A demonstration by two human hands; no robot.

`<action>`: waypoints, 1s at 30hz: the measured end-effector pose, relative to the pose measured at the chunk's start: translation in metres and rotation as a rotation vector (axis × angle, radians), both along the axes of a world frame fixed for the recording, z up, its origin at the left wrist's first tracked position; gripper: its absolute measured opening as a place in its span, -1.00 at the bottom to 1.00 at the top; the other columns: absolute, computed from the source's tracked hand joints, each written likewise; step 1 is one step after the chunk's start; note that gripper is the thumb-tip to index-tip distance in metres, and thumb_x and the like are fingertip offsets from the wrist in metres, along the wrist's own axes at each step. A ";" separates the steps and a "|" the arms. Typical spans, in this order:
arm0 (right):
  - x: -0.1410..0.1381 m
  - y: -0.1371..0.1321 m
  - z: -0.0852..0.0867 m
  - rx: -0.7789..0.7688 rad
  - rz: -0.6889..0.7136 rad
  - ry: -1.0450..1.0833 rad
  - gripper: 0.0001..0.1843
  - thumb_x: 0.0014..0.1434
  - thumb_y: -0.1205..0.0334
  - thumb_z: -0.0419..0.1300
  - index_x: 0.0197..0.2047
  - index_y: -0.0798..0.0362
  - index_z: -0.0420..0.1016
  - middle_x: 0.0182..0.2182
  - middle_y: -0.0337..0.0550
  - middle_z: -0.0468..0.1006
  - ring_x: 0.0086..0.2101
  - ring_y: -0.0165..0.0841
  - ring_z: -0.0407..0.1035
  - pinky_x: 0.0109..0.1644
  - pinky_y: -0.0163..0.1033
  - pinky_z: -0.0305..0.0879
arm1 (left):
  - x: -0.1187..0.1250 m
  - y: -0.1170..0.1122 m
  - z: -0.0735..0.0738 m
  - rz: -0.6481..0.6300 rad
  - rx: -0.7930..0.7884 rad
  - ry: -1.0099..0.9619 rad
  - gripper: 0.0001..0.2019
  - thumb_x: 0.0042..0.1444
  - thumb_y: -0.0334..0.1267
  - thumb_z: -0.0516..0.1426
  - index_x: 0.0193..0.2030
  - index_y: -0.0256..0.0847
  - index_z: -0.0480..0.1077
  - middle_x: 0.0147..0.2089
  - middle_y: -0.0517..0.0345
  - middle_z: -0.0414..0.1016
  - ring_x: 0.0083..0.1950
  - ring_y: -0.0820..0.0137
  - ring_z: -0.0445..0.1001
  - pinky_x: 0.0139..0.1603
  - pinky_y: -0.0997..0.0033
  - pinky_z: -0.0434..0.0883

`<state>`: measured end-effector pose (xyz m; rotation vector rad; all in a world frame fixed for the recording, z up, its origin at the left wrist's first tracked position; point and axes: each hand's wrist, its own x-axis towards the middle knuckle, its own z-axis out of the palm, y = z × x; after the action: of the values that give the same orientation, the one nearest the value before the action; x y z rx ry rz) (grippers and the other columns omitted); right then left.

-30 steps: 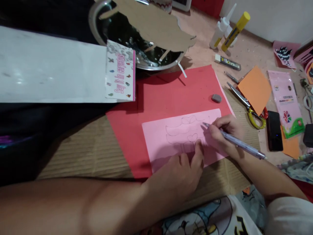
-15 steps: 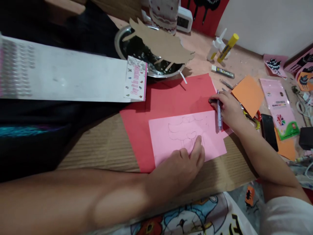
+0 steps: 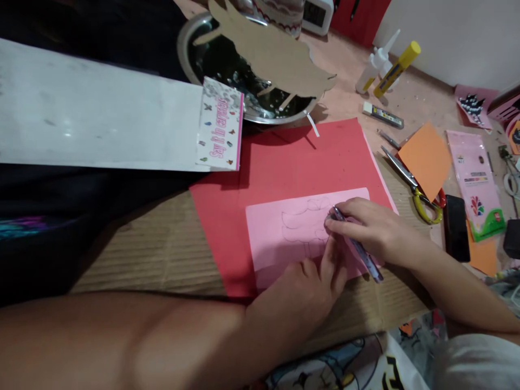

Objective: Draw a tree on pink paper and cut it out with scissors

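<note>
A pink sheet (image 3: 268,233) with a thin pencil-like drawing of a wavy-edged shape on legs lies on a larger red sheet (image 3: 292,157). My left hand (image 3: 303,287) rests on the pink sheet's lower part, index finger stretched toward the drawing and the other fingers partly bent. Over the right side of the drawing, my right hand (image 3: 371,230) is closed on a slim purple-grey pen (image 3: 359,252), slanting down to the right. A small dark lump (image 3: 330,219) shows at its fingertips, too unclear to name. The two hands meet there, hiding part of the drawing.
Behind the papers stands a metal bowl (image 3: 189,49) with a cardboard cutout (image 3: 272,54) across it. A long white packet (image 3: 122,119) juts in from the left. Scissors (image 3: 406,173), an orange square (image 3: 428,160), a phone (image 3: 455,227) and glue bottles lie right.
My right hand has moved left from the sheet's right edge onto the drawing, and the pen now slants. My left hand stays on the paper. The view has shifted slightly.
</note>
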<state>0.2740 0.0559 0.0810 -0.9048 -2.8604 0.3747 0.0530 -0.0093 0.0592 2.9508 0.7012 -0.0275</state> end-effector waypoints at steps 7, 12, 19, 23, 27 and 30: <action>0.002 0.001 0.006 -0.032 0.011 -0.029 -0.59 0.58 0.29 -0.08 -0.02 0.09 0.63 -0.14 0.04 0.59 -0.14 -0.18 0.42 -0.10 -0.14 0.36 | -0.001 -0.001 0.001 0.009 0.027 -0.010 -0.74 0.42 -0.34 0.10 0.14 -0.30 0.52 0.27 -0.43 0.60 -0.49 0.35 0.56 -0.59 0.41 0.40; 0.000 0.000 0.000 0.008 0.023 0.030 -0.59 0.57 0.32 -0.08 -0.04 0.11 0.62 -0.15 0.03 0.60 -0.17 -0.21 0.40 -0.11 -0.16 0.37 | 0.000 -0.002 -0.002 0.018 0.059 -0.023 -0.75 0.43 -0.36 0.08 0.10 -0.28 0.55 0.23 -0.38 0.64 -0.52 0.36 0.54 -0.62 0.40 0.38; -0.003 0.004 0.005 -0.031 0.029 -0.008 -0.59 0.56 0.32 -0.04 -0.10 0.14 0.66 -0.19 0.07 0.59 -0.18 -0.16 0.41 -0.17 -0.14 0.34 | 0.000 -0.003 -0.004 0.007 0.047 0.018 -0.57 0.43 -0.39 0.07 0.38 -0.34 0.41 0.31 -0.48 0.55 -0.50 0.37 0.54 -0.61 0.39 0.38; -0.004 0.002 0.002 -0.096 -0.004 0.026 -0.61 0.54 0.30 -0.02 -0.04 0.09 0.67 -0.14 0.05 0.62 -0.15 -0.16 0.43 -0.11 -0.12 0.37 | 0.001 -0.001 -0.004 -0.002 0.051 0.022 -0.60 0.41 -0.41 0.08 0.33 -0.33 0.47 0.33 -0.46 0.53 -0.51 0.37 0.56 -0.61 0.41 0.38; 0.014 0.010 -0.004 -0.213 -0.212 0.033 -0.70 0.48 0.24 0.08 -0.04 -0.02 0.68 -0.10 -0.02 0.64 -0.10 -0.14 0.47 -0.03 -0.07 0.42 | 0.002 0.000 -0.002 -0.017 0.100 0.013 -0.59 0.41 -0.40 0.06 0.33 -0.33 0.48 0.34 -0.52 0.50 -0.54 0.36 0.55 -0.63 0.40 0.38; 0.031 0.021 -0.006 -0.081 -0.373 0.142 -0.78 0.46 0.16 0.16 -0.05 -0.03 0.65 -0.06 0.03 0.65 -0.04 -0.09 0.50 0.08 0.04 0.42 | 0.000 0.001 0.000 -0.038 0.121 0.048 -0.53 0.37 -0.44 0.08 0.39 -0.37 0.41 0.38 -0.60 0.43 -0.53 0.38 0.55 -0.61 0.40 0.39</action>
<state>0.3045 0.0765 0.0746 -1.3352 -2.4927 0.4901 0.0533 -0.0080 0.0593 3.0885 0.6755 -0.0616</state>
